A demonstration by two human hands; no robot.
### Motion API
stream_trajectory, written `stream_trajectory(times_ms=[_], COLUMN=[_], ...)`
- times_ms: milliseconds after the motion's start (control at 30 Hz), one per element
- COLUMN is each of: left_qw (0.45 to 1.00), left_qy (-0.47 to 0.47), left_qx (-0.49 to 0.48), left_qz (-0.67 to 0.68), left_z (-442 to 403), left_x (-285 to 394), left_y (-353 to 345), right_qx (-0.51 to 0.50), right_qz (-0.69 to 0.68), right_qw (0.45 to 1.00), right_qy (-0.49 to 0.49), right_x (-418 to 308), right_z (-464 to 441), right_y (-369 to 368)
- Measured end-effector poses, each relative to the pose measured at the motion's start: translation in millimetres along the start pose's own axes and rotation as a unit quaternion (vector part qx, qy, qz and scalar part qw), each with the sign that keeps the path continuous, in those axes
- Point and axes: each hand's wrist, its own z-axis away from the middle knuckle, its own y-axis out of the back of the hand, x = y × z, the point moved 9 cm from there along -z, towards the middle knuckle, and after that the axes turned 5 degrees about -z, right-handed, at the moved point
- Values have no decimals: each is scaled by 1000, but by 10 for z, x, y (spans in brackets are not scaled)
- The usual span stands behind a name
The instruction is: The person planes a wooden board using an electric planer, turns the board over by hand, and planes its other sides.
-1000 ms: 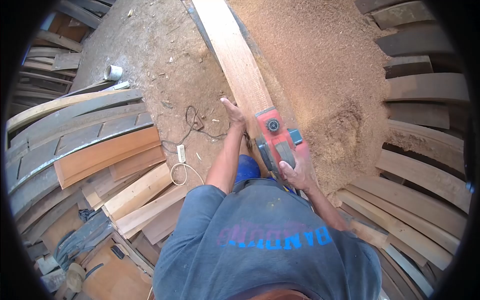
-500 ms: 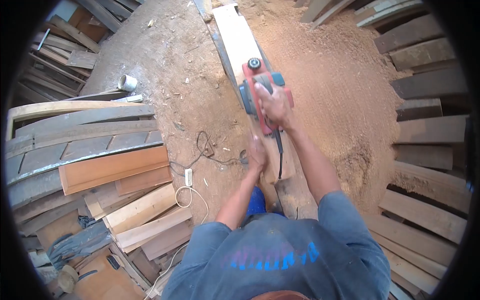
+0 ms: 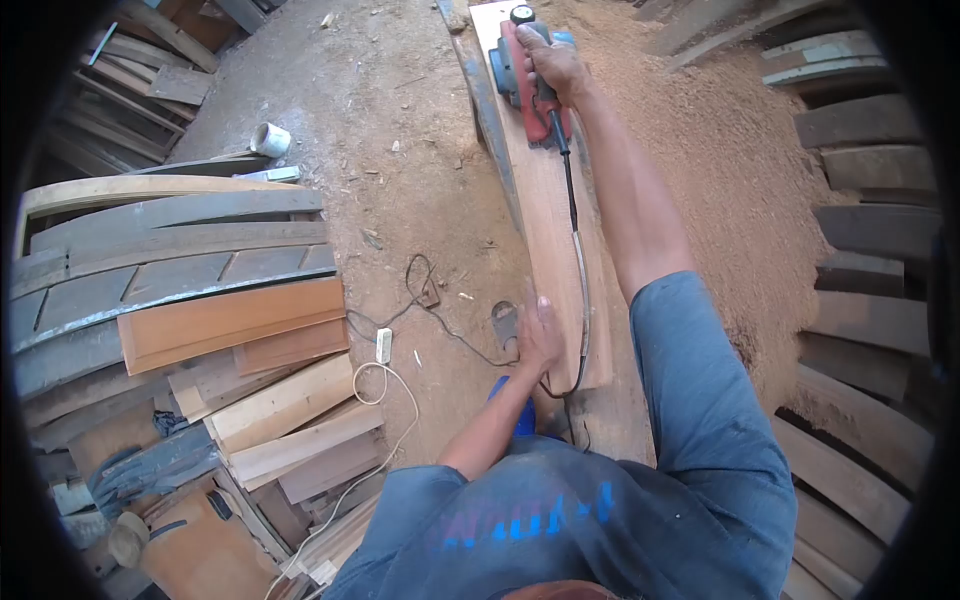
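Observation:
My right hand (image 3: 556, 66) is wrapped round the handle of a red and black electric planer (image 3: 526, 96), which rests on the far part of a long pale board (image 3: 548, 235). The planer's black cord (image 3: 574, 210) runs back along the board toward me. My left hand (image 3: 540, 335) lies against the left edge of the board's near end, fingers pointing forward and holding nothing. Under the board is a longer, worn wooden beam (image 3: 610, 418).
Stacked planks (image 3: 240, 310) lie on the left, with more boards (image 3: 870, 230) along the right. A white cup (image 3: 270, 140), a white socket block (image 3: 384, 346) and looped cables lie on the floor. Wood shavings (image 3: 720, 200) cover the ground right of the beam.
The planer has moved forward along the board in my right hand, and my right arm is stretched out. My left hand has stayed by the board's near left side. More of the board shows behind the planer.

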Motion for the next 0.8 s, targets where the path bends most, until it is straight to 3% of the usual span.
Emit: stream_trajectory(times_ms=[133,233,367,433,467,600,733,800], left_qw=[995,987,893,834,843,729,767,762], left_qy=[-63,23,143,225,238,107,225,192], left_qx=[30,-36,-111,-141,-167,-294,-188,-237], left_qz=[-76,155,411,484,453,609,570,571], left_z=[-29,-182,-73,223,314,355,612,658], left_x=[-327,-752,-980,-797,-858,-1267,-1234,-1133], left_y=[-238,-496,-532,-316,-300,-673,-518,-522], right_qx=[-25,-34,-42,-51,-63,-80,-70,-56], right_qz=[5,-13,-43,-38,-20,69,68,67], right_qw=[999,999,997,996,995,992,994,994], right_qy=[-29,-10,-55,-66,-73,-70,-51,-60], right_x=[213,277,650,858,986,1338,1503,1509], right_z=[528,1371,2639,3348,3666,5067,6007,5987], right_y=[79,116,156,261,317,581,677,632])
